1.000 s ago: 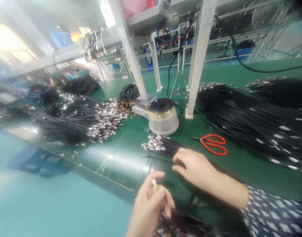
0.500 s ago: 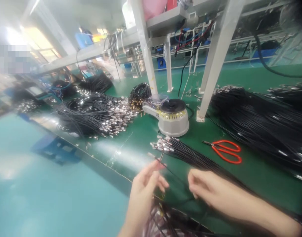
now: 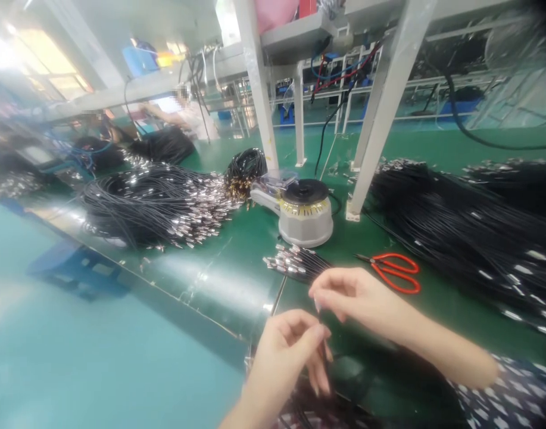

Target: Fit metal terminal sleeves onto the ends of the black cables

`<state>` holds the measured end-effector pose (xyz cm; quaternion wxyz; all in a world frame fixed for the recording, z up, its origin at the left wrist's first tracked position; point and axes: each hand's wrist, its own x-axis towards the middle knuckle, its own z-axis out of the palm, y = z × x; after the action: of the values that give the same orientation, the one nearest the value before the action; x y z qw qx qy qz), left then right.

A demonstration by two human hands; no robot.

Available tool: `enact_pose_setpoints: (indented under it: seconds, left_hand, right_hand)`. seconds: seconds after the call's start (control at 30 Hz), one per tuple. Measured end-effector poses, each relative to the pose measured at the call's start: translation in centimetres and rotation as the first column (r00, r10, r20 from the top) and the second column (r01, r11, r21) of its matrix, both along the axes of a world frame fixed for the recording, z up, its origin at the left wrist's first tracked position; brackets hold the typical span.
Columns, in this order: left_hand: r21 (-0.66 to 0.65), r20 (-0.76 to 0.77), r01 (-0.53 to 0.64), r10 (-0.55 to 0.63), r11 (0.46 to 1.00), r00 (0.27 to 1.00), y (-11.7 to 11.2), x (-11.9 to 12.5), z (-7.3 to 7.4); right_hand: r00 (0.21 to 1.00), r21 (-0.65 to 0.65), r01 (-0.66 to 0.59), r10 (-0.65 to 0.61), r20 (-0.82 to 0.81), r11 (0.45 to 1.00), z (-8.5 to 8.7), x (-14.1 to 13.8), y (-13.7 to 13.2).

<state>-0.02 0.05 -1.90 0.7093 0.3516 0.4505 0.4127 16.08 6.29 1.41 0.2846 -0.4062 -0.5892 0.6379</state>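
Note:
My left hand [image 3: 295, 351], low in the middle, has its thumb and forefinger pinched together on a thin black cable [image 3: 320, 320], while its other fingers curl loosely below. Just above and to the right, my right hand [image 3: 344, 292] is closed at the fingertips on the same cable; a small pale tip shows there, partly hidden and blurred. Behind my right hand lies a bundle of black cables [image 3: 315, 262] with silver connector ends [image 3: 287, 260] pointing left. Red-handled pliers [image 3: 395, 273] lie on the green mat beyond my right wrist. More dark cables run below my hands.
A round grey tape dispenser [image 3: 305, 223] stands beyond the bundle, beside white shelf posts [image 3: 373, 119]. Coiled cables [image 3: 134, 199] lie left and a large cable pile [image 3: 460, 220] right. The table edge [image 3: 183, 304] runs along the left. A person [image 3: 196, 116] sits further back.
My right hand has moved up and left, now covering part of the cable bundle. My left hand has shifted right and slightly down, bringing the two hands' fingertips close. The view has turned slightly.

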Motion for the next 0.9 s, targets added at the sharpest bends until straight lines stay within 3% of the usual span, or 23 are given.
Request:
enact_pose_setpoints:
  seconds: [0.17, 0.27, 0.37, 0.43, 0.63, 0.83, 0.9]
  left_hand:
    - [-0.023, 0.089, 0.017, -0.014, 1.0, 0.996, 0.1, -0.1, -1.0]
    - [-0.038, 0.149, 0.032, -0.026, 0.999, 0.989, 0.2, -0.1, -2.3]
    - [-0.053, 0.194, 0.046, -0.035, 0.998, 0.98, 0.4, 0.1, -3.4]
    - [-0.067, 0.197, 0.033, -0.019, 0.997, 0.98, 0.4, 0.1, -3.7]
    - [-0.103, 0.167, 0.0, 0.017, 0.995, 0.986, 0.5, 0.0, -3.7]
    - [-0.096, 0.207, -0.005, 0.025, 0.995, 0.978, 0.3, 0.2, -3.8]
    - [-0.084, 0.219, 0.011, 0.007, 0.996, 0.976, 0.2, 0.2, -3.3]
  right_hand:
    - [0.996, -0.002, -0.089, 0.089, 0.009, 0.996, -0.2, -0.3, 0.9]
    - [0.983, 0.14, 0.151, -0.163, 0.081, 0.979, -0.1, 0.6, 3.9]
    - [0.879, 0.265, 0.431, -0.468, 0.093, 0.863, 0.0, 1.4, 8.2]
    - [0.826, 0.284, 0.5, -0.549, 0.127, 0.818, 0.0, 1.6, 10.6]
    - [0.791, 0.331, 0.479, -0.563, 0.239, 0.813, -0.6, 0.4, 13.1]
    - [0.762, 0.586, 0.411, -0.616, 0.2, 0.699, 1.3, -0.2, 11.5]
    - [0.802, 0.609, 0.349, -0.563, 0.199, 0.712, 2.1, -0.3, 9.9]
